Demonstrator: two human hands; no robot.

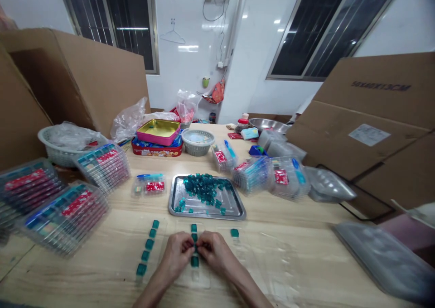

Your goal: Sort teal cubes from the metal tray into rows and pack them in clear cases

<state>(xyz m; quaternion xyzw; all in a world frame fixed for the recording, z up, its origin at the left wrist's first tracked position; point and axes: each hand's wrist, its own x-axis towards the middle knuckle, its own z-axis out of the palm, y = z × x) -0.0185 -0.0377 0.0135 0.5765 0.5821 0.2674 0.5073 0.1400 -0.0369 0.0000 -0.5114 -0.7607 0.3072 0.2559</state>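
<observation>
My left hand (178, 250) and my right hand (213, 250) meet over the middle clear plastic tray (202, 278). Both are closed in a pinch, their fingertips on a small teal square piece (195, 248) that they partly hide. More teal squares (194, 261) sit in the same column, above and below my fingers. To the left, another clear tray (158, 249) bears a slanting row of several teal squares (149, 243). On the right, a single teal square (234, 232) lies at the top of a further clear tray (243, 249).
Beyond my hands stands a metal tray (234, 213) with a heap of teal pieces (204, 188). Stacked filled plastic cases (68, 217) flank it at left, with more cases (288, 176) at right. Cardboard boxes (102, 72) rise on both sides. Baskets (198, 145) and tins (157, 150) stand behind.
</observation>
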